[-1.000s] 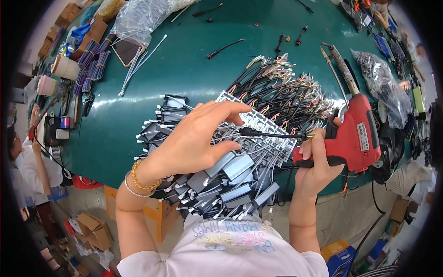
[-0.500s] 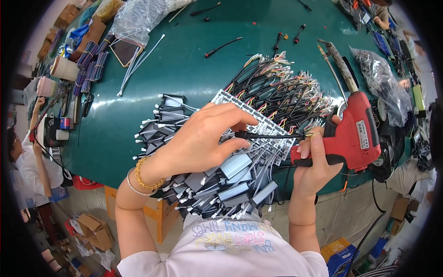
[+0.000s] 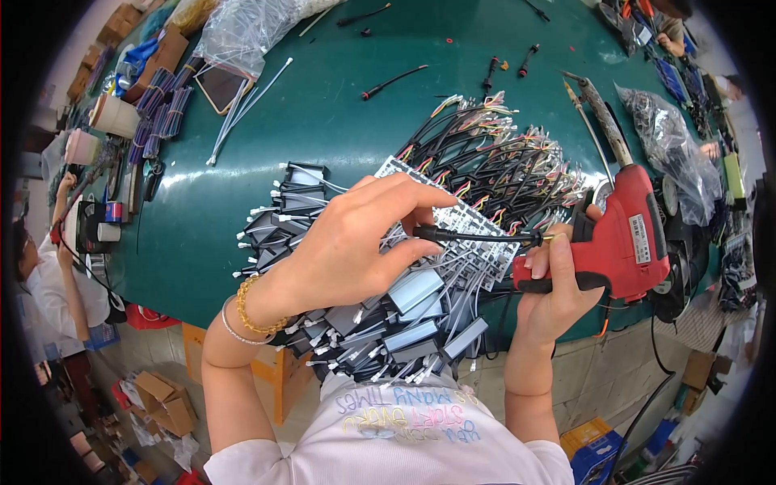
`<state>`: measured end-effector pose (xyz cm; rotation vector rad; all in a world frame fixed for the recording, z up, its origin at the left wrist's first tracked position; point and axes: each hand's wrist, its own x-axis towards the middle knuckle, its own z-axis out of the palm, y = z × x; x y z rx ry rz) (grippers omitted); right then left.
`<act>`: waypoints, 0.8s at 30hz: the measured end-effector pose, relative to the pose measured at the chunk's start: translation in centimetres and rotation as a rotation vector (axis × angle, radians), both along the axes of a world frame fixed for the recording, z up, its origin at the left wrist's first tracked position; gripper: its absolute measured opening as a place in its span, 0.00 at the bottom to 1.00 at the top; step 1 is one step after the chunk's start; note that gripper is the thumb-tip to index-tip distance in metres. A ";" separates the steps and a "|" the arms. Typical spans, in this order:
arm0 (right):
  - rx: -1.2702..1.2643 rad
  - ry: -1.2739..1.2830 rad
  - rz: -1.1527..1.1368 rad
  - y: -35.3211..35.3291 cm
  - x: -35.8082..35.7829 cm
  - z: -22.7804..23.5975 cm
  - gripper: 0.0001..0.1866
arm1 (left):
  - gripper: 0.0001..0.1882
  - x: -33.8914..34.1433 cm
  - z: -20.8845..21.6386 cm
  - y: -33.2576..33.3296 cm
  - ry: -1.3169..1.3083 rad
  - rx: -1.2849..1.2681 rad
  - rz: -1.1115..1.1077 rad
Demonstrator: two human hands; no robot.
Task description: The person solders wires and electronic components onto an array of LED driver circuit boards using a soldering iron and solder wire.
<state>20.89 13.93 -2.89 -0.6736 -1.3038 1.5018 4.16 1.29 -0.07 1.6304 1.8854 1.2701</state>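
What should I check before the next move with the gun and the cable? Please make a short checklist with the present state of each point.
1. Gun gripped: ok, the right hand is closed around its handle.
2. Barrel pointing away from both hands: ok, it points to the far side of the table.
3. Barrel apart from the right-hand bag: ok, a gap shows.
4. Cable gripped by the left hand: cannot tell, its fingers partly hide that end.
5. Uncluttered space below the cable: not ok, the board and grey boxes crowd there.
6. Gun hot: cannot tell.
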 end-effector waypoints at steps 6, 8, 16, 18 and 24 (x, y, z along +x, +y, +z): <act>-0.007 0.017 0.017 -0.1 0.0 -0.2 0.24 | 0.21 0.0 -0.3 -0.2 0.018 0.028 0.002; -0.009 0.016 0.020 -0.1 0.1 -0.2 0.24 | 0.21 -0.1 -0.1 -0.3 0.049 0.019 -0.007; -0.012 0.023 0.017 -0.2 0.0 0.0 0.25 | 0.19 0.1 0.3 0.2 0.128 -0.020 -0.023; -0.029 -0.003 0.003 -0.5 -0.2 0.3 0.25 | 0.19 0.2 0.2 0.2 0.102 -0.007 -0.060; 0.065 -0.076 0.051 -1.1 -0.2 -0.2 0.25 | 0.18 1.0 0.6 1.0 0.105 0.000 -0.067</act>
